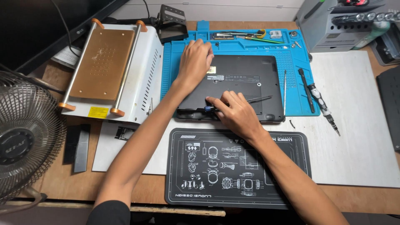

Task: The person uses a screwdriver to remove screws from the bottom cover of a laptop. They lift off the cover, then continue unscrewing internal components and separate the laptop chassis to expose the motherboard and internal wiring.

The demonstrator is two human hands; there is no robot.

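A black laptop [246, 81] lies bottom-up on a blue work mat [291, 62]. My left hand [195, 62] rests flat on the laptop's far left corner, fingers together, pressing on it. My right hand [233, 110] is at the near edge of the laptop, gripping a small tool with a blue and black handle [208, 108] whose tip meets the laptop's front left edge. A thin black pointed tool [259, 99] lies on the laptop just beyond my right fingers.
A white machine with a copper plate [104, 62] stands left. A black printed mat [237, 166] lies near me. A metal spudger [285, 91], a black pen tool [306, 89] and a screwdriver [325, 108] lie right. A fan [25, 137] is at far left.
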